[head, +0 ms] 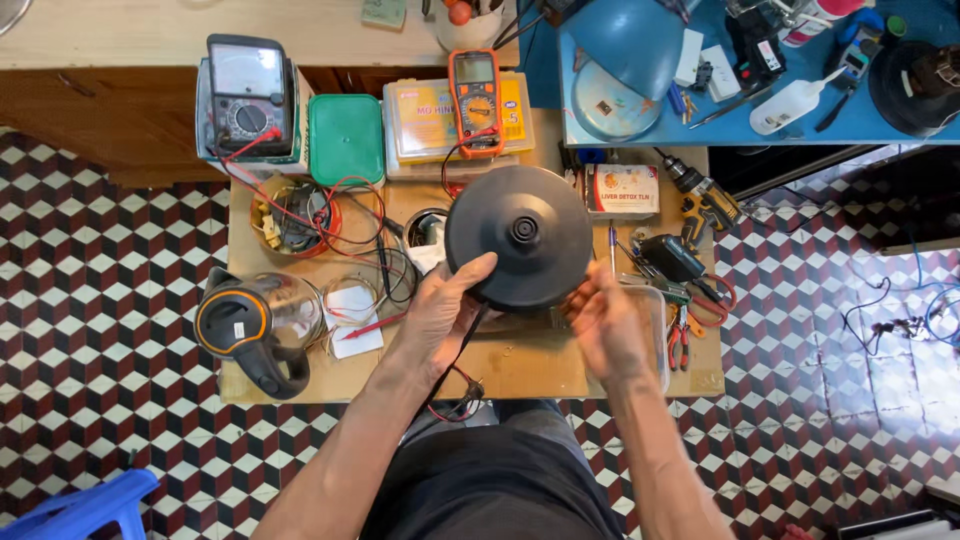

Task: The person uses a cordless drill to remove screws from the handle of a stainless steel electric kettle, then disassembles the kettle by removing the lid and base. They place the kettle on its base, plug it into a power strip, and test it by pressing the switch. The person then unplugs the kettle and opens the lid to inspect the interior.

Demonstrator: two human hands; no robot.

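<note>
A round black kettle base [518, 236] with a centre connector is held up over the small wooden table [520, 375]. My left hand [440, 310] grips its lower left rim, thumb on top. My right hand [605, 325] is at the lower right rim, blurred, fingers curled near the edge; whether it grips the base is unclear. A black cord runs from under the base down past my left wrist. A glass kettle [255, 325] with a black handle and orange band lies on its side at the table's left.
An orange multimeter [476, 100] with red leads, an analogue meter [248, 95], a green lid [346, 138], a yellow parts box [425, 120], a cordless drill [705, 200], red pliers [680, 340] and tangled wires crowd the table. A blue bench [760, 110] stands behind right.
</note>
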